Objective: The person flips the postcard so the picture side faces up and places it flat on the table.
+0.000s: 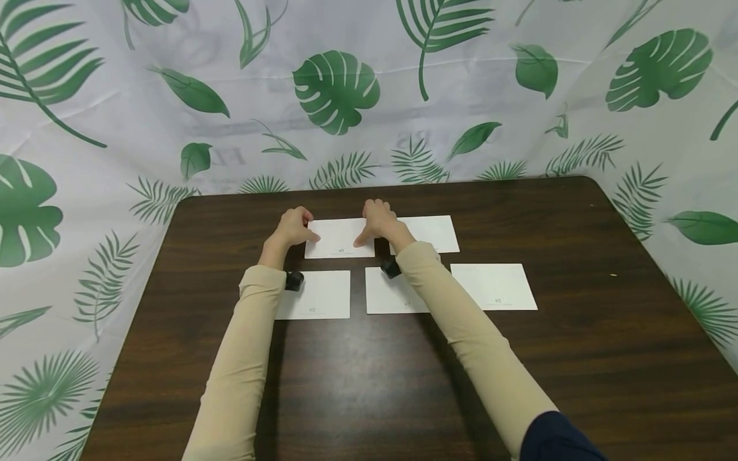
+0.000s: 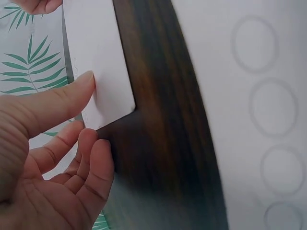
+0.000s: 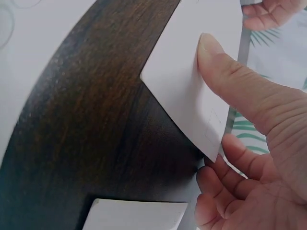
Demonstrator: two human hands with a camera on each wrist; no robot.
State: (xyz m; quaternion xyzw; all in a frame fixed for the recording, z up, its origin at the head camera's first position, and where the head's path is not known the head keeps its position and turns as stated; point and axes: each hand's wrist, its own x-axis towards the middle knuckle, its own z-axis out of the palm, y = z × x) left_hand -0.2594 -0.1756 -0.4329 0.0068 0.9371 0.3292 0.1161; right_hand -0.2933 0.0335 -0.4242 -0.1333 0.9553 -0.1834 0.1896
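2 hands [image 1: 292, 228] [image 1: 380, 221] | pinching white card [image 1: 337, 234] | 4 other cards [image 1: 494, 286] near

The cards [image 1: 337, 238] are white, the table [image 1: 357, 384] streaky dark brown, forearm sleeves [image 1: 230, 378] beige, the backdrop [image 1: 369, 32] green-leafed white.

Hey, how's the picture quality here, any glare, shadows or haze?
Head: soft glare on the table, dark shadows beside the left sleeve and right sleeve; left wrist: washed out, milky over the table's lower part; right wrist: soft shadow on the card beside the right thumb.
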